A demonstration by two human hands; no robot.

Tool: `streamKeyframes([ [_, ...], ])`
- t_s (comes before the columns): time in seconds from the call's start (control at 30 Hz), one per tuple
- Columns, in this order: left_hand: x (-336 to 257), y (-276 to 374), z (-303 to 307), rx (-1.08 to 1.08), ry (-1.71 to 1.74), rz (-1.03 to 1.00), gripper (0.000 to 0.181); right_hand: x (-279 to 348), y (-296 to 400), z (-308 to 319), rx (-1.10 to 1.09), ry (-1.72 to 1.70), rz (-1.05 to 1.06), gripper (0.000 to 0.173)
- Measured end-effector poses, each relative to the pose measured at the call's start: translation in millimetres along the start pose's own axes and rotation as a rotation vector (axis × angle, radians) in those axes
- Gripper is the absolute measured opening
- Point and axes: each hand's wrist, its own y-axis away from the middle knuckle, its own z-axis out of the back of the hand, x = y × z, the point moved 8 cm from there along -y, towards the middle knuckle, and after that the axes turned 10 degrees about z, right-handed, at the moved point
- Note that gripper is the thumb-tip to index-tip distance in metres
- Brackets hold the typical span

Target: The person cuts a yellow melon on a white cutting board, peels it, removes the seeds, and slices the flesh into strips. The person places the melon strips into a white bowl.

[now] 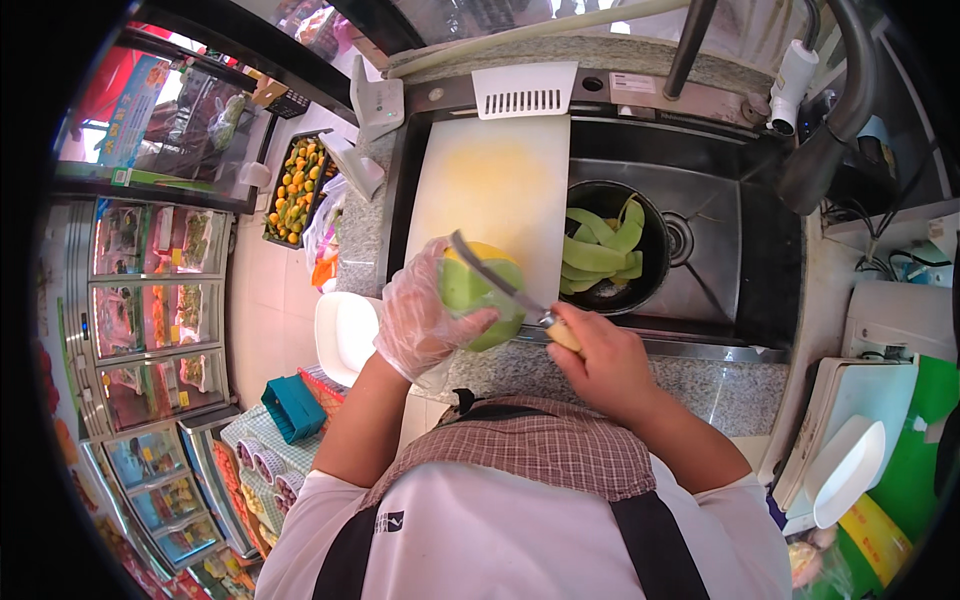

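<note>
In a clear plastic glove, my left hand [424, 315] holds a large, partly peeled melon-like fruit [476, 289] at the near end of a white cutting board [495, 202]. The fruit is green, with yellow at its far end. My bare right hand [604, 356] grips the light handle of a curved-blade fruit knife [495, 279]. Its blade crosses over the top of the fruit; whether it cuts in cannot be told. Right of the board, a black bowl [664, 259] in the sink holds pale green strips of peel [600, 255].
The board spans the left part of a steel sink [712, 202], beneath a dark faucet [814, 169]. A perforated white plastic piece [525, 90] stands at the board's far end. Left are a white bin [341, 337] and a crate of orange fruit [300, 187]. Stacked boards [832, 427] lean at right.
</note>
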Motion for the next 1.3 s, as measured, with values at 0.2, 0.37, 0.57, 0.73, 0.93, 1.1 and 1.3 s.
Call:
streamKeyframes([
  [0.2, -0.6, -1.8, 2.2, -0.017, 0.031, -0.122, 0.086, 18.6, -18.7, -9.6, 0.052, 0.013, 0.072, 0.042],
  [0.37, -3.1, -0.7, 1.1, -0.032, -0.012, -0.147, 0.087, 10.3, -23.8, -17.3, 0.022, -0.013, 0.035, 0.041],
  [0.57, -3.9, -0.8, 3.9, 0.007, -0.012, -0.118, 0.087, -5.1, -12.2, -26.3, 0.042, -0.015, -0.125, 0.04],
  [0.73, -7.1, 0.0, 1.9, -0.008, -0.058, -0.142, 0.087, -15.8, -13.8, -28.3, 0.017, -0.181, -0.161, 0.036],
  [0.93, -6.0, -2.4, 2.0, 0.05, -0.039, -0.105, 0.089, -36.2, -11.5, -44.3, 0.028, -0.358, -0.272, 0.036],
  [1.1, -4.8, -3.2, 0.7, 0.023, -0.062, -0.139, 0.089, -50.2, 9.1, -49.9, 0.051, -0.406, -0.362, 0.04],
  [1.3, -6.5, -5.7, 1.8, 0.026, -0.03, -0.179, 0.091, -72.4, -0.4, -74.1, 0.125, -0.542, -0.458, 0.036],
])
